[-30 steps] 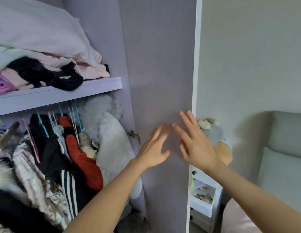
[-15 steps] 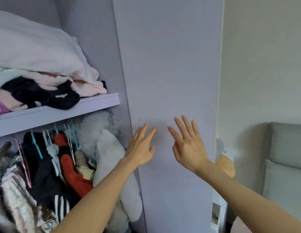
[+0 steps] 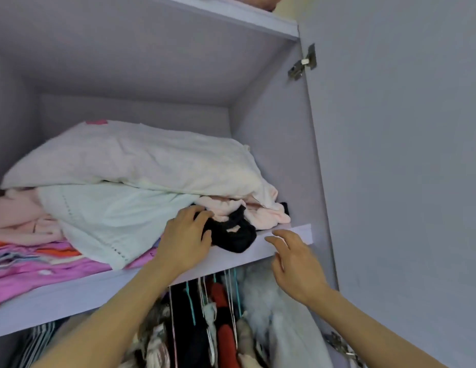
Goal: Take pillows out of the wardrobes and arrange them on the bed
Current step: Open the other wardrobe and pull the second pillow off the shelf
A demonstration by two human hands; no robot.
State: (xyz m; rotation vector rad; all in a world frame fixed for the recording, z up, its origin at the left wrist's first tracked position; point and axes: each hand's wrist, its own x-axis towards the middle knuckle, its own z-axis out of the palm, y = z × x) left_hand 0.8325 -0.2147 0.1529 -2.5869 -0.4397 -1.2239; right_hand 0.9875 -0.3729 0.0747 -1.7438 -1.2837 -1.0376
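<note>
Left hand [image 3: 185, 241] curled on black garment [image 3: 233, 235]

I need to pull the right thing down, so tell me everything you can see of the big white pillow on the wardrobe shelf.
The big white pillow is soft, plump and wrinkled, in a cream-white fabric cover. It lies flat on top of the shelf's pile, resting on a pale mint folded cloth and pink garments, its right end drooping. A pink patch shows at its far edge. Neither hand touches it.

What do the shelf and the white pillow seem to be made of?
Shelf: probably laminated board with a matte lilac finish, judging by its flat, square edge. Pillow: soft woven fabric, perhaps cotton, over a filling; it is puffy and creased.
</note>
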